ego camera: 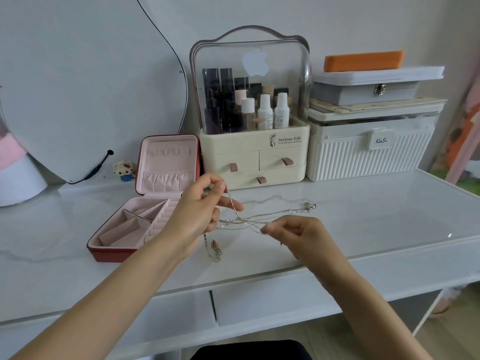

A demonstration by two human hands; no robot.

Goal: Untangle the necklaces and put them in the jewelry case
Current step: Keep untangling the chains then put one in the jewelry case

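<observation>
Silver necklaces pinched between left hand, right hand, near table edge

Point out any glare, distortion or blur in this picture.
Head view: wide-angle lens bows the table edge; soft daylight, faint shadows; a small glint on the tabletop at right; reflections haze the clear cosmetics organizer lid; the thin necklaces look slightly soft.

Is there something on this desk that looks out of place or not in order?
Only the necklaces: the thin chains cross over each other in a knot between the left hand and the right hand, which both pinch them above the desk. The jewelry case lies open, with no necklace inside.
</observation>
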